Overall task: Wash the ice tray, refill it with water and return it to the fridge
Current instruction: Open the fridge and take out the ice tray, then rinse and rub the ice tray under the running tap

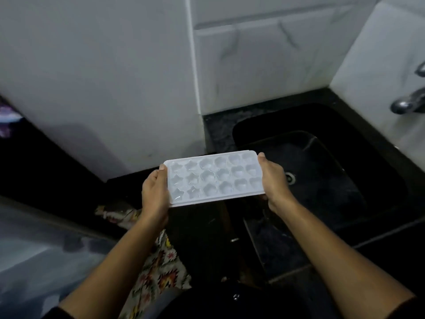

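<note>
White ice tray [213,178] held level in the air just left of the black sink [368,180], below the tap [407,102]. The left hand [155,196] and right hand [274,180] each gripped a short end. The cavities glistened, but whether they held water could not be told. The return to the fridge was judged not yet done.

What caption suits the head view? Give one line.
Left hand and right hand hold a white ice tray by its ends near a black sink.
</note>
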Available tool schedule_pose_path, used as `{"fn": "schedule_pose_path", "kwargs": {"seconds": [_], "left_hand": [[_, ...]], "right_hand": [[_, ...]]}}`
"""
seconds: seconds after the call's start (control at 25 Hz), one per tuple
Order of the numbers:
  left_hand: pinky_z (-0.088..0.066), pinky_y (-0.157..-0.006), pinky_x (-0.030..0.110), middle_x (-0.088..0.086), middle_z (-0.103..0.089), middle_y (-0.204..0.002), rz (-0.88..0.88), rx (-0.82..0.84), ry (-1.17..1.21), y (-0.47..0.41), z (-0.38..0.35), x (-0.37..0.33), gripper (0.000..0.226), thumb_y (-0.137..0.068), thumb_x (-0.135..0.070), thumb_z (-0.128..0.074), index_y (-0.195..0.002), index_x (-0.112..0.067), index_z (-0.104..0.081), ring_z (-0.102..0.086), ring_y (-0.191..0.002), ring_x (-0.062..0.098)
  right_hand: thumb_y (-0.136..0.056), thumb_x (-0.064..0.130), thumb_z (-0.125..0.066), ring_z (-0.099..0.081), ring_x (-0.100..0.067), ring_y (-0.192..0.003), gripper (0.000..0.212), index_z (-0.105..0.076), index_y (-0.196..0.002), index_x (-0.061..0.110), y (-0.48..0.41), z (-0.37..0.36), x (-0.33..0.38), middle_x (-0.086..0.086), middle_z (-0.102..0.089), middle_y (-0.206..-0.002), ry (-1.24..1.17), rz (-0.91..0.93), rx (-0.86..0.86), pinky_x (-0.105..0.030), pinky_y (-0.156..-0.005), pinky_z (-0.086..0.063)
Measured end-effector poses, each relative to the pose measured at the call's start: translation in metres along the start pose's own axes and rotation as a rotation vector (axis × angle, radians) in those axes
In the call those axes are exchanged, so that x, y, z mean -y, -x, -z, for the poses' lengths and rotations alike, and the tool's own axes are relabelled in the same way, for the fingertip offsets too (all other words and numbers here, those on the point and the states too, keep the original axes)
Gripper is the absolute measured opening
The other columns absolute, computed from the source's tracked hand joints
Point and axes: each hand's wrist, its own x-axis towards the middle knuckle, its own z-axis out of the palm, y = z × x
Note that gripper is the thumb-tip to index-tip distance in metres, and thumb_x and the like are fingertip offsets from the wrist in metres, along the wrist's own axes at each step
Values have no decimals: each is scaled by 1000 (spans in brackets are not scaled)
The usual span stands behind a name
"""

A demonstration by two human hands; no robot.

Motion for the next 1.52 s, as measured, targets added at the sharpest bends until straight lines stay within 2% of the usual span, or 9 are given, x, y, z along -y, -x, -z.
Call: {"fn": "schedule_pose_path", "kwargs": {"seconds": [0.12, 0.32, 0.52, 0.68, 0.88, 0.96, 1.04, 1.28, 1.52], "left_hand": [[-62, -84, 46, 18, -78, -108, -6, 132, -55, -9, -53, -12, 47, -110, -41, -49, -112, 2, -69, -76, -95, 31], [-58, -56, 22, 6, -80, -93, -29, 370, -158, -37, -130, -30, 40, -110, -40, -50, -105, -7, -72, -77, -73, 12], [-59, -81, 44, 20, -75, -104, -24, 587, -188, -75, -205, -35, 51, -109, -41, -51, -113, 9, -64, -72, -92, 33], [-60, -74, 39, 10, -77, -96, -44, 770, -283, -114, -256, -46, 40, -108, -43, -53, -98, -6, -66, -73, -86, 25], [-57, -71, 34, 6, -71, -108, -99, 931, -407, -143, -311, -56, 7, -107, -33, -55, -105, -29, -60, -70, -92, 21], [-55, -65, 29, 3, -70, -103, -95, 1020, -422, -147, -325, -56, 7, -106, -26, -56, -109, -32, -56, -69, -83, 14], [-56, -61, 29, 5, -71, -99, -57, 1122, -425, -151, -337, -55, 8, -104, -18, -56, -109, -24, -59, -69, -79, 15], [-54, -53, 20, 4, -70, -80, 209, 1321, -423, -163, -362, -67, 29, -105, 1, -45, -116, -10, -69, -62, -59, 6], [-58, -55, 22, -4, -66, -73, -135, 1470, -446, -168, -371, -86, 22, -108, -14, -54, -94, -13, -71, -63, -62, 6]], "right_hand": [[-107, 52, -46, -78, -11, -75, 43, -78, -97, 26, -9, 43, 4, 6, -81, -88, -51, -1, -126, -16, -49, -51], [-106, 53, -47, -69, -5, -54, 44, -78, -92, 26, -18, 88, 2, 6, -78, -75, -159, -45, -349, -15, -38, -40], [-106, 54, -47, -61, -6, -45, 45, -77, -90, 26, -39, 112, 1, 4, -72, -65, -233, -90, -584, -18, -37, -34], [-107, 51, -48, -65, -7, -47, 44, -77, -90, 23, -54, 115, 5, 4, -75, -69, -285, -127, -754, -19, -36, -38], [-106, 39, -53, -62, -8, -60, 39, -63, -74, 18, -59, 109, -7, 7, -64, -67, -238, -101, -1004, -24, -55, -47], [-104, 33, -59, -59, -9, -68, 19, -61, -87, 24, -53, 105, -14, 5, -62, -75, -152, -97, -1088, -27, -62, -48], [-103, 22, -60, -63, -12, -71, 6, -66, -104, 24, -44, 107, -19, -3, -69, -84, -173, -76, -1074, -28, -63, -52], [-99, -6, -56, -70, -17, -73, 31, -69, -123, 10, -20, 123, -19, -8, -75, -96, -443, 17, -845, -30, -65, -61], [-105, 17, -60, -65, -16, -58, 27, -70, -97, -6, -33, 135, 0, -15, -67, -77, -195, 86, -1015, -31, -57, -59]]}}
